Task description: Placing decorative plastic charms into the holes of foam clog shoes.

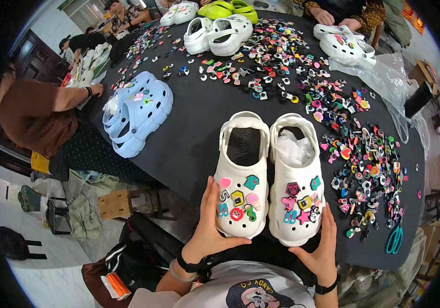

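My left hand (207, 231) grips the outer side and toe of a white clog (256, 228), thumb under the toe. In the same way, my right hand (320, 251) holds the matching white clog (280, 231). The two clogs stand side by side at the table's near edge, toes toward me. Colourful shoe charms (237, 198) cover the left clog's upper, including a pink heart, an ice cream and a red round face. Charms (303, 217) on the right clog include a pink star and a yellow-and-black piece. Crumpled clear plastic (294, 148) fills the right clog's opening; the left shows its dark insole.
Loose charms (363, 174) lie heaped along the right and far side of the black table (189, 138). Light blue clogs (145, 115) stand left; more white clogs (230, 35) and green clogs (220, 9) stand far. Teal scissors (394, 239) lie right. Other people work around the table.
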Action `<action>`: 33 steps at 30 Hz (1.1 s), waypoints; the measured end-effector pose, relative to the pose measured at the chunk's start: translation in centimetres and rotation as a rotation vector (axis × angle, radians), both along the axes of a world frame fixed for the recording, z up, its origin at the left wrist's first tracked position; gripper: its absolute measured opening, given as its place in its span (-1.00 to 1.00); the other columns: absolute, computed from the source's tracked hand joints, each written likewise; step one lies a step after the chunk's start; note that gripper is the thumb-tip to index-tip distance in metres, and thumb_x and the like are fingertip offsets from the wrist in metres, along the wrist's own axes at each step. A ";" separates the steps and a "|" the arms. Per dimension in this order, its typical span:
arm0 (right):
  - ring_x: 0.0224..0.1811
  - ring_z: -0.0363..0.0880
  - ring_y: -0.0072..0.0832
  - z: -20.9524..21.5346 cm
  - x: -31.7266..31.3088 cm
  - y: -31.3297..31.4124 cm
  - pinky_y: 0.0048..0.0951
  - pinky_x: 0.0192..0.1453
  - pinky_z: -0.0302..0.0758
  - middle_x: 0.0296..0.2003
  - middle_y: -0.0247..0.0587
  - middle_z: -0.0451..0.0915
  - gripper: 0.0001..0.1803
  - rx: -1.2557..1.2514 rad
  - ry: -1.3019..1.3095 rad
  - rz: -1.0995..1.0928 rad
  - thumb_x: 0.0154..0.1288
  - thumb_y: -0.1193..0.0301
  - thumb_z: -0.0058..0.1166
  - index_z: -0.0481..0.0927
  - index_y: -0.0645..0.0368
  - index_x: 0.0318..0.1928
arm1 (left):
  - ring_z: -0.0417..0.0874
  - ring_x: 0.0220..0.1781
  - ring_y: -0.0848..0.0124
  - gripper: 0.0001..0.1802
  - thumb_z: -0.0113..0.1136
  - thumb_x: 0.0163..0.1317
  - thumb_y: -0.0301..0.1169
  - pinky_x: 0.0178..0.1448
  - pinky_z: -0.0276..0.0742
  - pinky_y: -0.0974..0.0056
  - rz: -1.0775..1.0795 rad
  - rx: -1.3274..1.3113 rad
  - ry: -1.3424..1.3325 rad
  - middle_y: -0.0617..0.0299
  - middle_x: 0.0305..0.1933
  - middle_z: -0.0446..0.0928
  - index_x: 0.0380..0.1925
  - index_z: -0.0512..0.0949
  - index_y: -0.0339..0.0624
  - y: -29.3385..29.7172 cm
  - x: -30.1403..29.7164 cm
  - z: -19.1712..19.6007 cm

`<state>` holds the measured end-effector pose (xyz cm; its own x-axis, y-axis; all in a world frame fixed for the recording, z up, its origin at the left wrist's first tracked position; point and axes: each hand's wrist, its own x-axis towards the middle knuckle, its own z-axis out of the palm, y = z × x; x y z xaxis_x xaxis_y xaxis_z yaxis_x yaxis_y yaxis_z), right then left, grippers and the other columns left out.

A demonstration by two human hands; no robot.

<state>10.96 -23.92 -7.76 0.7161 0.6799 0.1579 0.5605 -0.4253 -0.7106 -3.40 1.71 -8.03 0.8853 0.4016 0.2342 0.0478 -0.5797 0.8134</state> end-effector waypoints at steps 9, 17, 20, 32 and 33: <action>0.36 0.20 0.11 -1.5 0.0 -0.3 -0.02 0.36 0.20 0.35 0.28 0.14 0.26 0.004 -0.049 -0.049 -0.21 -0.13 0.45 0.12 0.32 0.38 | 0.28 0.30 0.11 -0.15 0.50 -0.12 -0.35 0.36 0.16 0.10 0.162 0.046 -0.157 -0.08 0.24 0.27 0.18 0.27 -0.35 0.2 -1.0 1.0; 0.36 0.20 0.11 -2.1 0.0 -0.3 -0.03 0.37 0.20 0.33 0.30 0.16 0.25 0.051 -0.045 -0.053 -0.18 -0.15 0.43 0.13 0.33 0.38 | 0.44 -0.06 0.16 -0.44 0.48 -0.11 -0.40 0.07 0.36 0.18 0.130 0.168 -0.101 0.02 -0.08 0.39 -0.10 0.42 -0.27 1.1 -1.5 1.6; 0.36 0.20 0.11 -2.0 -0.1 -0.1 -0.03 0.37 0.20 0.33 0.30 0.16 0.24 0.032 -0.061 -0.054 -0.18 -0.15 0.43 0.13 0.33 0.38 | 0.45 -0.08 0.16 -0.49 0.49 -0.11 -0.41 0.04 0.38 0.18 0.109 0.173 -0.084 0.04 -0.12 0.40 -0.17 0.45 -0.26 0.9 -0.6 2.6; 0.33 0.26 0.08 -1.3 0.2 -0.1 -0.07 0.32 0.28 0.33 0.28 0.19 0.24 0.014 -0.154 -0.016 -0.24 -0.07 0.49 0.15 0.32 0.38 | 0.49 -0.26 0.18 -0.64 0.40 0.00 -0.19 -0.26 0.48 0.17 -0.192 0.593 0.148 0.11 -0.29 0.37 -0.42 0.48 -0.20 2.0 2.5 6.3; 0.33 0.27 0.09 -1.3 0.1 -0.1 -0.08 0.32 0.28 0.31 0.29 0.21 0.23 0.040 -0.136 -0.027 -0.24 -0.07 0.50 0.17 0.32 0.37 | 0.46 -0.25 0.12 -0.65 0.37 0.03 -0.23 -0.27 0.46 0.13 -0.222 0.582 0.149 0.09 -0.34 0.34 -0.44 0.44 -0.24 2.1 2.8 6.4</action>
